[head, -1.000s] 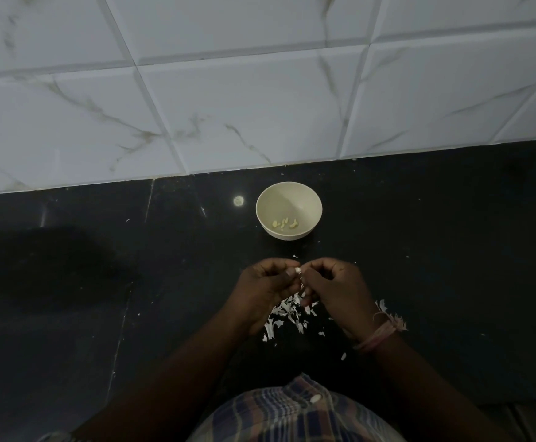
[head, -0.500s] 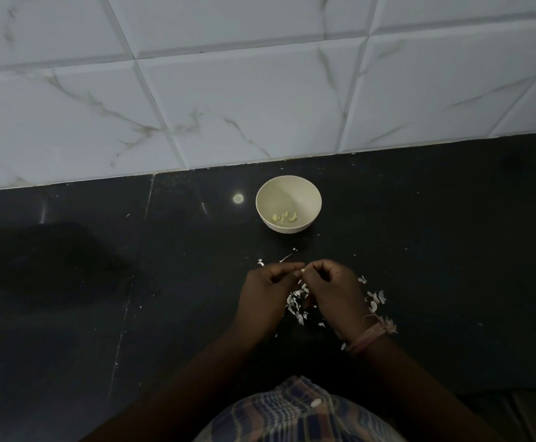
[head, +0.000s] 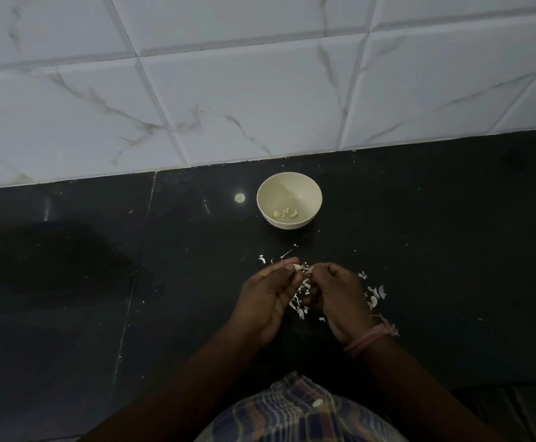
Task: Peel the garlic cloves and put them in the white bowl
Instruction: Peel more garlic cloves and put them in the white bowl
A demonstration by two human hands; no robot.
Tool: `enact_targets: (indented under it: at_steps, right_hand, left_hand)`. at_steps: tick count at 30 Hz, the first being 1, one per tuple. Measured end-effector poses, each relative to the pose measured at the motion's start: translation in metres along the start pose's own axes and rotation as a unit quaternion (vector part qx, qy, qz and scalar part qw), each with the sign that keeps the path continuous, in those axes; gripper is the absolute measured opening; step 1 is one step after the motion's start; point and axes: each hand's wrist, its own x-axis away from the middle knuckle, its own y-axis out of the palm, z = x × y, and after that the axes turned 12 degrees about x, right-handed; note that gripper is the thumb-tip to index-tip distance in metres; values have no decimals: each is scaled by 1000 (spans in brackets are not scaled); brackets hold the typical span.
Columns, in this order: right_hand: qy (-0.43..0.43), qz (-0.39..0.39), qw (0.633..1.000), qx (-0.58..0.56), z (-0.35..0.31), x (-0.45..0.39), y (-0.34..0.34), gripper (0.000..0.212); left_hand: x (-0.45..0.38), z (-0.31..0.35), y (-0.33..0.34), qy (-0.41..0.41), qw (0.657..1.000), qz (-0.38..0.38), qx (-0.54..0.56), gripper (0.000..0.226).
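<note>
Left hand point(head: 268, 296) pinches a garlic clove point(head: 298, 267); right hand point(head: 340, 293) fingers curl onto its papery skin. White bowl point(head: 308, 189) at 12 o'clock from hands, apart, holding peeled cloves point(head: 285, 213). Skin scraps point(head: 375, 293) scattered at 3 o'clock on black counter point(head: 451, 234).

Your bowl point(head: 289, 199) sits on the bench point(head: 435, 234) behind your hands; peel scraps point(head: 373, 293) lie right of them.

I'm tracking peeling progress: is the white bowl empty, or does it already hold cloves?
Not empty. The round white bowl stands upright on the black counter, with a few small pale yellow peeled cloves lying at its bottom.
</note>
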Motion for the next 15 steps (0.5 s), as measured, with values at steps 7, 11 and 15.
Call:
enact_targets:
  at_steps: [7, 11, 15]
  right_hand:
    - [-35, 72, 987, 136, -2, -2, -6, 25]
    - [-78, 64, 974, 203, -2, -3, -10, 36]
    - [-128, 2, 975, 179, 2, 1, -3, 6]
  left_hand:
    - [0, 1, -5, 19, 999, 31, -1, 16]
    - [2, 2, -8, 24, 999, 36, -21, 17]
    - [3, 0, -8, 34, 998, 29, -35, 16]
